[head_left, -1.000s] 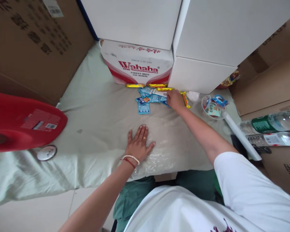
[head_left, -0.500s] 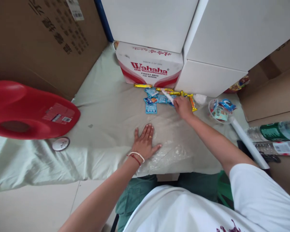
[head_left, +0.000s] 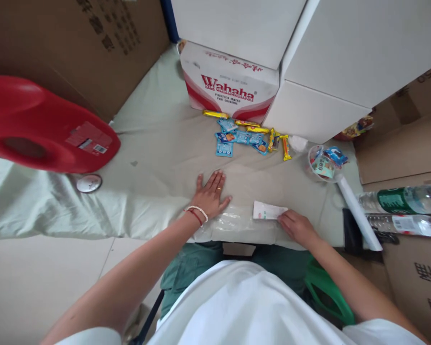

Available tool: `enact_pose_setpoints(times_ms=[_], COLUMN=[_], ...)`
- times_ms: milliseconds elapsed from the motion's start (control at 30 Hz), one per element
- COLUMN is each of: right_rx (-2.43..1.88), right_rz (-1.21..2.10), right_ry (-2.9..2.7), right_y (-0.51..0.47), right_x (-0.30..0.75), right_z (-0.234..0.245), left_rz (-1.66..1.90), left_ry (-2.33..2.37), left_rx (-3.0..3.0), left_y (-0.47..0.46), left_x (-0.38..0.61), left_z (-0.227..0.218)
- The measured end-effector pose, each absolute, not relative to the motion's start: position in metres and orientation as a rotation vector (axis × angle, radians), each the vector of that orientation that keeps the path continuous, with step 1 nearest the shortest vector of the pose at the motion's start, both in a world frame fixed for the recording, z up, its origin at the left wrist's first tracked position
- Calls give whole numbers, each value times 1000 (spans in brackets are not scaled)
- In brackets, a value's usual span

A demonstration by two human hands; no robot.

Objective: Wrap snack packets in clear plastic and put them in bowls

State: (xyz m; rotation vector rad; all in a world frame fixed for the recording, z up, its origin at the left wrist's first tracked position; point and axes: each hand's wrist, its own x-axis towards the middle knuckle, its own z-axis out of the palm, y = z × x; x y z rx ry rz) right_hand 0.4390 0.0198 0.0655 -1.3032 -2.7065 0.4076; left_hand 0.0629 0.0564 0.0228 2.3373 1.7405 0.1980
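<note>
My left hand (head_left: 210, 195) lies flat with its fingers spread, palm down on the cloth-covered table beside a clear plastic bag (head_left: 233, 219). Between the fingertips of my right hand (head_left: 297, 227) is the right end of a small white packet (head_left: 267, 211) with faint printing, low over the right part of the bag. Farther back lie several blue snack packets (head_left: 224, 148) and several yellow-wrapped snack bars (head_left: 286, 147), grouped in front of the white and red carton (head_left: 230, 86).
A clear round tub (head_left: 322, 165) of wrapped snacks stands at the right, next to a white roll (head_left: 359, 213) and plastic bottles (head_left: 405, 199). On the left are a red jug (head_left: 53, 129), a round lid (head_left: 89, 183) and a large cardboard box (head_left: 68, 52).
My right hand has drawn back from the snack packets toward the table's front edge, bringing the white packet with it. My left hand stays flat on the table. The view has shifted slightly.
</note>
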Motion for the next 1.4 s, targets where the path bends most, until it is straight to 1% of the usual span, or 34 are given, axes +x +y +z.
enact_pose_setpoints(times_ms=[100, 233, 400, 567, 667, 800, 900, 967, 1067, 1133, 1200, 1267, 1400], right_rx=[-1477, -1475, -1319, -1338, -1488, -1851, -2076, -2100, -2155, -2321, -2448, -2463, -2448], right_rz=[473, 443, 385, 368, 261, 40, 121, 181, 119, 156, 268, 348, 349], right_ry=[-2488, -2382, -2546, -2596, -2502, -2342, -2382, -2389, -2246, -2104, -1946, -1775, -1617], right_y=[31, 57, 74, 76, 80, 89, 107, 128, 177, 214, 248, 274, 307], right_x=[439, 410, 360, 338, 357, 409, 438, 440, 419, 396, 373, 354, 330], right_z=[82, 95, 85, 75, 75, 80, 89, 96, 100, 95, 85, 73, 57], left_rz=[198, 161, 167, 182, 192, 212, 226, 232, 230, 222, 216, 224, 239], left_ry=[1768, 1765, 1754, 1781, 1799, 1790, 1785, 1786, 1788, 1789, 1793, 1797, 1797], left_rx=[2322, 2326, 2331, 2313, 2304, 2305, 2295, 2293, 2297, 2302, 2307, 2314, 2319], left_y=[56, 57, 58, 58, 58, 57, 58, 58, 57, 57, 57, 57, 56], left_x=[64, 63, 60, 63, 65, 65, 65, 64, 64, 64, 64, 64, 63], left_z=[22, 23, 21, 20, 20, 21, 20, 21, 22, 22, 22, 22, 21])
